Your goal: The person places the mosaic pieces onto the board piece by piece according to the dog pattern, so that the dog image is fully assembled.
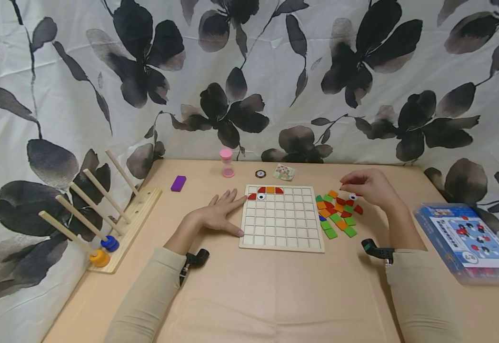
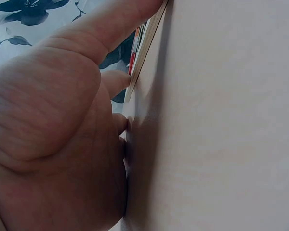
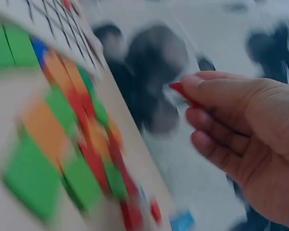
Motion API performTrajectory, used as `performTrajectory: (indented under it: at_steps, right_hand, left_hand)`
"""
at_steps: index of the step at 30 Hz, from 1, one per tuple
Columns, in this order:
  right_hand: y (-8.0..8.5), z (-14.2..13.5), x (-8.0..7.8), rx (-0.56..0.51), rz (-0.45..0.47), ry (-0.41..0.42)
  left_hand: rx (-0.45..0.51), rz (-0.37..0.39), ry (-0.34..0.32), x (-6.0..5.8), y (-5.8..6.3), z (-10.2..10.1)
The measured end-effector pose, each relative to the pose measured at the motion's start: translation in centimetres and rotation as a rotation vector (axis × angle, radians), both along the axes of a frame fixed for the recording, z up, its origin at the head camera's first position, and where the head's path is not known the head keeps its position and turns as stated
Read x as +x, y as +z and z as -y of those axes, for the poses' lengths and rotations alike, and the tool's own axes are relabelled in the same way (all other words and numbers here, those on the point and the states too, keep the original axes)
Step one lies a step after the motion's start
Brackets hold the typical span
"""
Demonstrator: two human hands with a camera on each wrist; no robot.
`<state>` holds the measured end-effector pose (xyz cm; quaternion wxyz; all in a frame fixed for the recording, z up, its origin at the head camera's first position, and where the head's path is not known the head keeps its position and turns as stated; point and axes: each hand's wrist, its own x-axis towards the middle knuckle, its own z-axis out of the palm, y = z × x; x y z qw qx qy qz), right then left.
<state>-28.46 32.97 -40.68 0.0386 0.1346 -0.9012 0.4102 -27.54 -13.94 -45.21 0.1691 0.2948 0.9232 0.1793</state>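
Note:
A white gridded board (image 1: pixel 281 224) lies on the table. Along its top rows sit several red pieces, an orange square (image 1: pixel 270 190) and an eye piece (image 1: pixel 260 196). My left hand (image 1: pixel 215 213) rests at the board's left edge with fingers spread, thumb and index finger touching that edge. Above the far right of the loose pieces, my right hand (image 1: pixel 371 189) pinches a small red piece (image 3: pixel 182 92) between thumb and fingertips. Green, orange, red and blue loose pieces (image 1: pixel 334 220) lie right of the board, with another eye piece (image 1: pixel 352 196) among them.
A wooden peg stand (image 1: pixel 140 209) with blue and orange rings is at the left. Behind the board are a purple block (image 1: pixel 178 184), a pink sand timer (image 1: pixel 227 164), a round black piece (image 1: pixel 260 174) and a small card (image 1: pixel 284 172). A plastic box (image 1: pixel 472 243) stands at the right.

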Motion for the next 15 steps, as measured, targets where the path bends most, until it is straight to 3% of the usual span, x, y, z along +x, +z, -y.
performTrajectory:
  at_steps: [6,11,15]
  right_hand:
    - [1.0,7.0,-0.9,-0.113,-0.005,0.110]
    - [0.4,12.5,-2.1,-0.100,0.001,0.229]
    - [-0.6,15.6,-2.8,-0.036,-0.028,0.258]
  left_hand:
    - [-0.006,0.000,0.004,0.3,0.0,-0.1]
    - [-0.010,0.003,0.018,0.5,-0.1,-0.2]
    - [-0.009,-0.006,0.013,0.7,-0.1,-0.2]
